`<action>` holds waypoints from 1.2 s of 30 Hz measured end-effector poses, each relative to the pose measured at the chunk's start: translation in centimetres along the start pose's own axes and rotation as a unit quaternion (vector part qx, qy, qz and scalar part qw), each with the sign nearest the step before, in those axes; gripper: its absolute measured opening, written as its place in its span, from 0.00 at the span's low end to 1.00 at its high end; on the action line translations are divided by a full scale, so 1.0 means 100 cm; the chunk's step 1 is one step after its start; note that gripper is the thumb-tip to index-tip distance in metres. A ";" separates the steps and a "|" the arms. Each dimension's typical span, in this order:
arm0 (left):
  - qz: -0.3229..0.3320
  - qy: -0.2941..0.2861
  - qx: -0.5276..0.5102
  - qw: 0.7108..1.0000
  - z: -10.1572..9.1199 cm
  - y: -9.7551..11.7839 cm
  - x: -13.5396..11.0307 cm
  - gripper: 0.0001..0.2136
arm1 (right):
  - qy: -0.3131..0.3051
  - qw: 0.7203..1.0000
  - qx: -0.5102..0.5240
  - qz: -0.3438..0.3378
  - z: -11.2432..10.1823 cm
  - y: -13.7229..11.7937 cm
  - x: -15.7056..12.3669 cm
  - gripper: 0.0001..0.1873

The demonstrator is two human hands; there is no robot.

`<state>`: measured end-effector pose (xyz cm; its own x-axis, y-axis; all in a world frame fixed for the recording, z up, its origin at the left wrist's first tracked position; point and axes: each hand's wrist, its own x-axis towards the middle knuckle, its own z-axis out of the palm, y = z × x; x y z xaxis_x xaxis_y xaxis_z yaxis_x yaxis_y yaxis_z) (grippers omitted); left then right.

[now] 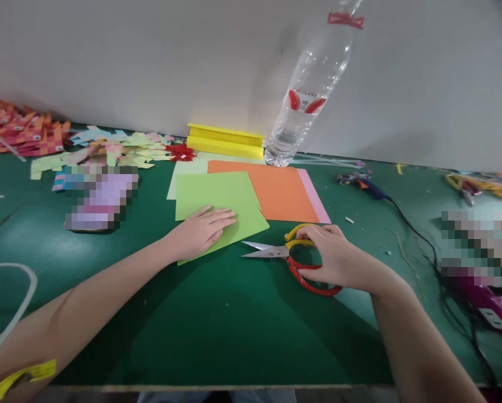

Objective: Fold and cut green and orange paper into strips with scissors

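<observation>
My left hand point(203, 229) lies flat, fingers stretched out, on the near corner of a light green sheet of paper point(217, 196) on the green table point(217, 330). My right hand point(339, 254) curls over the handles of a pair of scissors point(291, 257) with one yellow and one red loop. The scissors rest on the table with their blades shut and pointing left. Behind the green sheet lie an orange sheet point(282, 190), a pink sheet point(316, 196) under it, and a pale sheet point(187, 168).
A clear plastic bottle point(310, 95) stands against the wall beside a yellow paper stack point(226, 141). Coloured paper scraps point(103, 148) and woven orange pieces point(19, 131) fill the back left. A glue gun point(366, 184) with a black cord lies at right.
</observation>
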<state>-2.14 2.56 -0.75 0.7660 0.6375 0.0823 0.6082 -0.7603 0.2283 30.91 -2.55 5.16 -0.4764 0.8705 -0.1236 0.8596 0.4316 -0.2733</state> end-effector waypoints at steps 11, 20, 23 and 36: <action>0.000 0.000 -0.010 1.000 0.000 0.000 0.001 0.20 | 0.004 1.000 -0.012 -0.007 0.000 0.002 0.001 0.23; 0.005 0.004 -0.002 1.000 0.001 -0.001 0.000 0.19 | 0.000 1.000 -0.011 -0.005 0.001 0.002 0.001 0.22; 0.004 0.002 0.003 1.000 0.001 -0.001 0.000 0.19 | 0.004 1.000 -0.010 -0.008 0.002 0.004 0.002 0.23; 0.007 0.004 0.014 1.000 0.001 -0.001 0.001 0.19 | 0.012 1.000 -0.005 0.000 0.006 -0.002 0.006 0.24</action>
<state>-2.06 2.66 -0.88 0.7727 0.6280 0.0922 0.6036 -0.7719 0.1996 30.38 -2.26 4.58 -0.4718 0.8758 -0.1013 0.8616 0.4337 -0.2638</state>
